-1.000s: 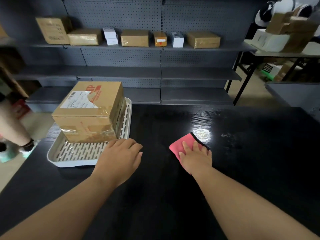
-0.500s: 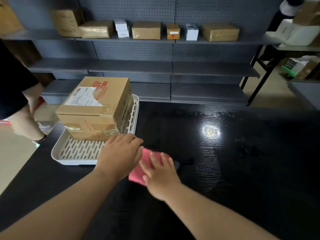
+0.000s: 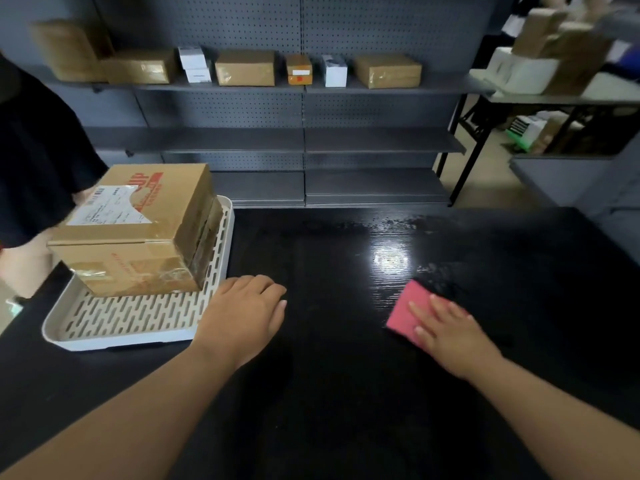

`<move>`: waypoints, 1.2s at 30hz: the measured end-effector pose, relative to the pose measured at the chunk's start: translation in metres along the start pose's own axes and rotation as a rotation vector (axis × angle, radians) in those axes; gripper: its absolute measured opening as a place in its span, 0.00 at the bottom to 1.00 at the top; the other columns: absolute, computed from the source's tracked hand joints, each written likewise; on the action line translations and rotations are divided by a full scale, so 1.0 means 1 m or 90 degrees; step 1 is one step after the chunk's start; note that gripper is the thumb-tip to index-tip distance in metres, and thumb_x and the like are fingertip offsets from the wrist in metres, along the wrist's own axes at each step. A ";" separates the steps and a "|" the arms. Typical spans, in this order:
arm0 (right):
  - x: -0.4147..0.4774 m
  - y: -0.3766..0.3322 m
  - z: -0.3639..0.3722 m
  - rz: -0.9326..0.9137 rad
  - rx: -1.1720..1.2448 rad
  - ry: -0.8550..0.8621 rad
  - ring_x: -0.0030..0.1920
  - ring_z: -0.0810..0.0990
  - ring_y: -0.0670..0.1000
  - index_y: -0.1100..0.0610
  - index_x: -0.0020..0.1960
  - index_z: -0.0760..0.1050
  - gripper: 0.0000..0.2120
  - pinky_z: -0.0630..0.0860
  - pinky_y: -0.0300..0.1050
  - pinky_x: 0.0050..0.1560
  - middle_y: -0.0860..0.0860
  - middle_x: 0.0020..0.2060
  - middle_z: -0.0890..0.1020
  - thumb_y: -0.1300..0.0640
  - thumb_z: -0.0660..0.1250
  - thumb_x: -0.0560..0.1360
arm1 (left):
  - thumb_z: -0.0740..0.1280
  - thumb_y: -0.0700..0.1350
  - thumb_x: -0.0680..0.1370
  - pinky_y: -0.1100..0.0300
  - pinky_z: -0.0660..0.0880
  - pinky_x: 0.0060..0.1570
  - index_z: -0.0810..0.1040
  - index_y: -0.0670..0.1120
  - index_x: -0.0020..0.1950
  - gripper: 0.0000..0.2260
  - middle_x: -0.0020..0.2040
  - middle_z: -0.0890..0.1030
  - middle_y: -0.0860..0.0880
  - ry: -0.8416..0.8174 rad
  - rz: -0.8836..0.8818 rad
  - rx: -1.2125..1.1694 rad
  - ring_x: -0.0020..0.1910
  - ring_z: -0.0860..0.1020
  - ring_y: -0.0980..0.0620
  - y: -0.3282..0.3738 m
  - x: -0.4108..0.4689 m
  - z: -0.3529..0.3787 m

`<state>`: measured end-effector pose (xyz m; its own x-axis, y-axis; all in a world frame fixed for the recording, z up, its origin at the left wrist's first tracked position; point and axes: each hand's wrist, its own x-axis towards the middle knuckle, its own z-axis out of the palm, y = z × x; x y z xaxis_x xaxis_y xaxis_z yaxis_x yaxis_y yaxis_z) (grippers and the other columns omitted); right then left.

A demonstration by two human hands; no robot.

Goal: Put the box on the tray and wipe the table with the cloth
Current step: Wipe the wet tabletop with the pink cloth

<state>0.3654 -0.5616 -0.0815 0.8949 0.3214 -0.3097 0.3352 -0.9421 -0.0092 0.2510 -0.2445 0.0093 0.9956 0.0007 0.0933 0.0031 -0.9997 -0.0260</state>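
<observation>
Box (image 3: 138,230) sits on the slotted tray (image 3: 121,337) at the tabletop's left edge, toward the tray's far end. Left hand (image 3: 242,317) rests palm-down on the table (image 3: 329,393) against the tray's near right corner, fingers loosely curled, holding nothing. Right hand (image 3: 450,334) presses flat, fingers spread, on the pink cloth (image 3: 408,310), right of centre beside a glare patch.
</observation>
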 end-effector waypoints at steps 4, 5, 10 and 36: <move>0.046 0.008 -0.003 0.223 0.096 -0.071 0.77 0.46 0.59 0.42 0.76 0.41 0.27 0.46 0.59 0.75 0.56 0.78 0.45 0.42 0.41 0.78 | 0.54 0.52 0.79 0.52 0.71 0.55 0.78 0.49 0.58 0.17 0.53 0.81 0.51 -0.010 0.017 -0.013 0.53 0.78 0.49 0.007 0.006 0.001; 0.048 -0.014 0.002 0.205 0.088 -0.059 0.77 0.46 0.60 0.43 0.76 0.44 0.28 0.46 0.61 0.74 0.56 0.78 0.47 0.43 0.38 0.76 | 0.55 0.51 0.79 0.52 0.71 0.56 0.78 0.49 0.59 0.16 0.54 0.80 0.51 -0.007 0.021 -0.013 0.54 0.77 0.49 0.007 0.007 0.002; -0.034 -0.167 0.016 -0.150 0.021 -0.063 0.75 0.41 0.66 0.46 0.76 0.45 0.27 0.38 0.66 0.71 0.58 0.77 0.43 0.49 0.47 0.79 | 0.51 0.53 0.76 0.51 0.74 0.50 0.80 0.48 0.54 0.20 0.49 0.82 0.50 0.010 0.024 0.000 0.48 0.80 0.48 0.010 0.021 0.008; 0.087 -0.132 -0.026 -0.069 0.079 -0.020 0.75 0.38 0.64 0.41 0.75 0.40 0.26 0.38 0.64 0.72 0.53 0.77 0.40 0.46 0.46 0.81 | 0.59 0.51 0.78 0.52 0.68 0.61 0.77 0.50 0.61 0.15 0.58 0.79 0.51 -0.030 -0.034 -0.044 0.58 0.76 0.51 0.014 0.109 0.042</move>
<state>0.4067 -0.4067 -0.0829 0.8448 0.4207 -0.3305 0.3885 -0.9071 -0.1617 0.3638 -0.2578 -0.0227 0.9975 0.0539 0.0456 0.0518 -0.9976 0.0462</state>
